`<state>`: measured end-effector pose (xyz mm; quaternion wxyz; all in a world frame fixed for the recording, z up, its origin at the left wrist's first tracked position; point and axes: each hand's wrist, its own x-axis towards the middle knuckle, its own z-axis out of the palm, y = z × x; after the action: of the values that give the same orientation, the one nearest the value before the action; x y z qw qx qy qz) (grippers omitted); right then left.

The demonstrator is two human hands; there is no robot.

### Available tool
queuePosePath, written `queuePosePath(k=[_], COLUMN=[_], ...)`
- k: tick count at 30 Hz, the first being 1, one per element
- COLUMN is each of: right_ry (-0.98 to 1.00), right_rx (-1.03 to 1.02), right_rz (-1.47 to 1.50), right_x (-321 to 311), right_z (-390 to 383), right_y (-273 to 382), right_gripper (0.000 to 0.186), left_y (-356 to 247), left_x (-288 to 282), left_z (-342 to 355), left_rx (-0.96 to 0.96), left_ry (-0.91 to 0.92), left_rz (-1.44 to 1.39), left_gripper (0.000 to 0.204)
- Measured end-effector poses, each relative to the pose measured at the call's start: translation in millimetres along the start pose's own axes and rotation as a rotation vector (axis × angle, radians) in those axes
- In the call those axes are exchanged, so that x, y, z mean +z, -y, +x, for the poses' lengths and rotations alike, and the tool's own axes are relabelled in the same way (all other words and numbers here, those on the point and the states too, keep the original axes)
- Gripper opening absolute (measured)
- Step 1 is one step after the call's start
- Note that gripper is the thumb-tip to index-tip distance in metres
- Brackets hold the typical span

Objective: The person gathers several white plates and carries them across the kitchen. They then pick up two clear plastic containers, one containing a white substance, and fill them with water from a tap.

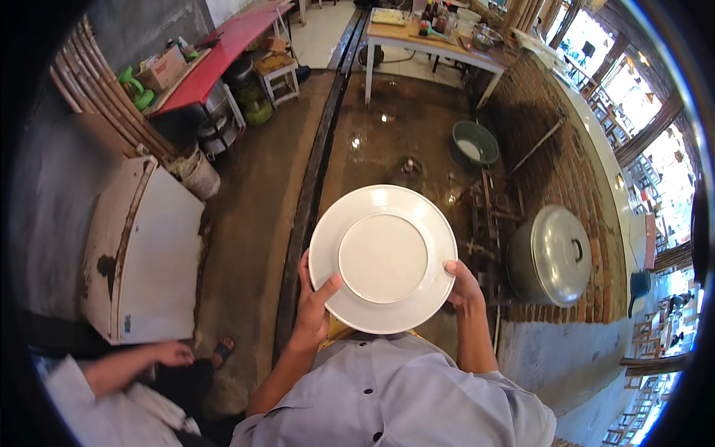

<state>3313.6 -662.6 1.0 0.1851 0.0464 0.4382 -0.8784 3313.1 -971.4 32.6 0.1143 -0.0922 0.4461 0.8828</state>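
A round white plate (383, 257) is held in front of my body, level with my waist. A raised ring shows on the face turned up, so it looks bottom side up. My left hand (316, 304) grips its lower left rim, thumb on top and fingers partly hidden along the edge. On the opposite side my right hand (465, 283) holds the right rim, with the thumb tip over the edge and the other fingers mostly hidden below. Whether more plates lie under this one I cannot tell.
A lidded metal pot (560, 257) stands at right by the brick wall (573, 141). Beyond are a green basin (475, 143) and a table (439, 41) with bowls and bottles. At left are a white chest (153, 261), a red counter (223, 48) and another person's hand (173, 354).
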Motion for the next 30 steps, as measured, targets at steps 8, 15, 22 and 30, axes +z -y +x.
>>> queuePosePath(k=[8,15,22,30], right_ry=[-0.128,-0.197,-0.169,-0.082], right_rx=[-0.125,-0.255,-0.222,-0.017], right_rz=[0.097,0.196,0.191,0.119], right_x=[3.1,-31.9,-88.6,-128.4], right_z=[172.8,295.8,471.2,674.6], right_y=[88.6,152.6,239.4,345.2], right_gripper=[0.083,0.077,0.072,0.076], left_y=[-75.9,-107.5,-129.0,-159.1], left_x=[27.3,69.3,114.5,142.2], left_z=[228.0,402.1,586.6,762.7], left_rx=[-0.093,-0.174,-0.138,-0.098], left_ry=[0.106,0.204,0.184,0.026], left_rz=[0.034,0.129,0.122,0.072], left_gripper=[0.089,0.091,0.080,0.065])
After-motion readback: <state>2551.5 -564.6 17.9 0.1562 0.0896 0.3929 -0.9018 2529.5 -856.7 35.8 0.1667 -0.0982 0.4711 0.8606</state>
